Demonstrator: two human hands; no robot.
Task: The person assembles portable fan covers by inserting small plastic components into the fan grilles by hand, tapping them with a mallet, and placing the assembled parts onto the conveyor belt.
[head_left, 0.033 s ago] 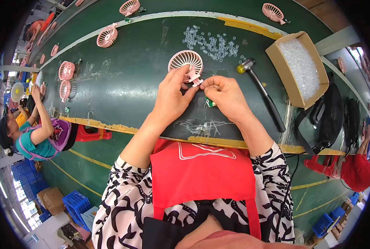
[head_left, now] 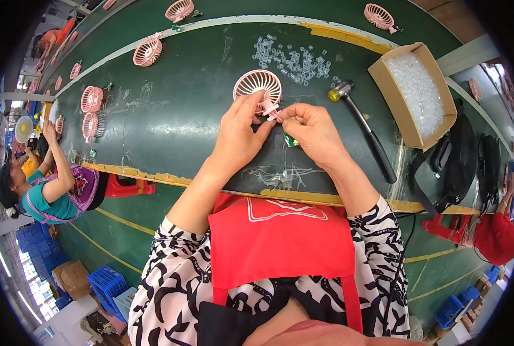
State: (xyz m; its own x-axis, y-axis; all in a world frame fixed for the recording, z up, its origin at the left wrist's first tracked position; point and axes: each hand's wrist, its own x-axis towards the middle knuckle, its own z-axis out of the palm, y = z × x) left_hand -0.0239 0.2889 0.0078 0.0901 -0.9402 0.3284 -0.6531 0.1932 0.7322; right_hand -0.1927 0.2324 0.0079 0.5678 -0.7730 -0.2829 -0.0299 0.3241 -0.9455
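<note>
My left hand point(head_left: 238, 134) holds a pink fan housing point(head_left: 259, 81) by its lower part, thumb and fingers round the short stem. The round slatted cage lies toward the far side of the bench. At the stem's end, my right hand point(head_left: 316, 137) is closed in a pinch, its fingertips touching the stem. Whatever small piece sits between those fingertips is hidden. Just below them a small green circuit board point(head_left: 290, 140) shows, partly covered by the right hand.
Loose clear plastic pieces point(head_left: 297, 63) lie scattered beyond the fan. To the right are a hammer point(head_left: 363, 124), a cardboard box point(head_left: 378, 75) of clear pieces and a black bag point(head_left: 454, 155). More pink fan housings point(head_left: 148, 51) stand leftward. A co-worker point(head_left: 49, 187) sits at left.
</note>
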